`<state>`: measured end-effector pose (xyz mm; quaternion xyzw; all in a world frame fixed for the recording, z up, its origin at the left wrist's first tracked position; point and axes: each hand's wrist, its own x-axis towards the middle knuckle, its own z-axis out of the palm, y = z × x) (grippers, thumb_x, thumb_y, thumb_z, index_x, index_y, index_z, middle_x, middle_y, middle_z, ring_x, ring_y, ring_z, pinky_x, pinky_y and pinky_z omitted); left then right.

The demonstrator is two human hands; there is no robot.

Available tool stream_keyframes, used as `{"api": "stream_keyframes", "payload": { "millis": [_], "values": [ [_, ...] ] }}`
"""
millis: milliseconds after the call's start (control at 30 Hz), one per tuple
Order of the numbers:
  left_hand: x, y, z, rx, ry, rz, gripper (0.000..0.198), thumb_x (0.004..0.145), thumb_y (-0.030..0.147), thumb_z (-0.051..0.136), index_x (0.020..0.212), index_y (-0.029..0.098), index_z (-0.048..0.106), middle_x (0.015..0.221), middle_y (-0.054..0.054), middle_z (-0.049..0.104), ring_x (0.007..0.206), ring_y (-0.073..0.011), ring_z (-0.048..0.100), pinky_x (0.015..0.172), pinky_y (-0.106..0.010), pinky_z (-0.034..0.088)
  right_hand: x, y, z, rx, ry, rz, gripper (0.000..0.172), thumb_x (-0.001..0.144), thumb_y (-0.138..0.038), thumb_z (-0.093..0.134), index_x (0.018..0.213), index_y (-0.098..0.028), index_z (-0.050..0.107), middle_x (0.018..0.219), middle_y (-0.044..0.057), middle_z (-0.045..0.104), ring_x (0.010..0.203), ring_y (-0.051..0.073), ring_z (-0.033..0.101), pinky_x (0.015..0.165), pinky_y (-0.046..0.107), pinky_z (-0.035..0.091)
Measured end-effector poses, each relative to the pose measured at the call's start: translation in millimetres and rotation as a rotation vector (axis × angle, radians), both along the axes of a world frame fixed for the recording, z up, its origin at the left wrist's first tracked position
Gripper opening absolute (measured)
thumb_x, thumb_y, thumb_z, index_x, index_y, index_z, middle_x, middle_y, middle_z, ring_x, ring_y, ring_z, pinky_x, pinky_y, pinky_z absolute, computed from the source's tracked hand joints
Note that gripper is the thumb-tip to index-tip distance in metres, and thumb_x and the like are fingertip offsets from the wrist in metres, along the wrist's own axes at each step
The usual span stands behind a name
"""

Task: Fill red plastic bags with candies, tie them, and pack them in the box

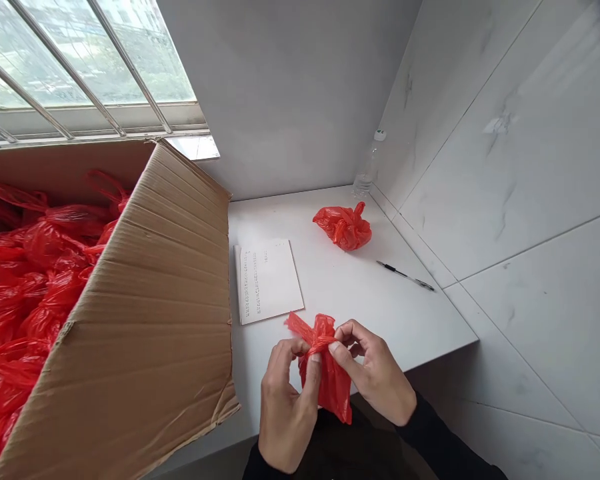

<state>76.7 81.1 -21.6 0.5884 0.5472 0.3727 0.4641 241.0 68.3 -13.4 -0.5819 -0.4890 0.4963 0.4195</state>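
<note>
A red plastic bag (334, 390) hangs between my two hands at the front edge of the white table, with a twisted or knotted part near its top. My left hand (290, 403) pinches the left side of that part between thumb and fingers. On the other side, my right hand (373, 370) grips the bag with thumb and forefinger. Two loose ends of the bag stick up above my fingertips. What the bag holds, if anything, cannot be made out.
A cardboard box (170, 300) full of red plastic bags (45, 267) stands at the left. On the table (330, 280) lie a written notebook (270, 280), another red bag (344, 227) and a pen (405, 275). A clear bottle (367, 167) stands in the corner by the tiled wall.
</note>
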Motion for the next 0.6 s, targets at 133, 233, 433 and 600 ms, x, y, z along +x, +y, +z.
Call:
{"api": "stream_keyframes", "payload": {
  "millis": [133,233,433,600],
  "values": [
    [-4,-1,-8.0,-0.078,-0.114,0.086,0.023,0.096,0.044,0.053,0.090,0.023,0.060,0.086,-0.002,0.064,0.079,-0.0186,0.060,0.073,-0.030,0.051,0,1,-5.3,-0.009,0.034,-0.034,0.024,0.100,-0.042,0.051,0.086,-0.022,0.053,0.082,-0.001,0.057,0.068,0.015,0.053,0.065,0.029,0.047],
    [-7,-2,-13.9,-0.110,-0.187,0.125,0.025,0.095,0.046,0.054,0.090,0.022,0.060,0.087,-0.002,0.065,0.082,-0.0187,0.062,0.073,-0.028,0.053,-1,2,-6.7,0.005,0.048,-0.041,0.021,0.101,-0.039,0.049,0.088,-0.023,0.051,0.084,-0.001,0.056,0.071,0.015,0.052,0.067,0.029,0.046],
    [-8,-4,-11.8,-0.135,-0.250,0.070,0.022,0.097,0.043,0.053,0.104,0.023,0.060,0.101,-0.004,0.068,0.095,-0.0205,0.064,0.081,-0.029,0.052,-4,3,-2.6,0.084,0.014,0.006,0.015,0.103,-0.035,0.047,0.094,-0.023,0.051,0.088,-0.001,0.058,0.078,0.015,0.055,0.077,0.030,0.047],
    [-11,-2,-7.2,-0.036,-0.089,-0.174,0.021,0.099,0.033,0.049,0.113,0.025,0.063,0.106,-0.007,0.064,0.089,-0.0206,0.058,0.079,-0.033,0.050,0,4,0.0,0.147,-0.024,0.034,0.015,0.104,-0.033,0.046,0.095,-0.023,0.053,0.087,-0.001,0.060,0.080,0.015,0.056,0.079,0.030,0.047]
  ]
}}
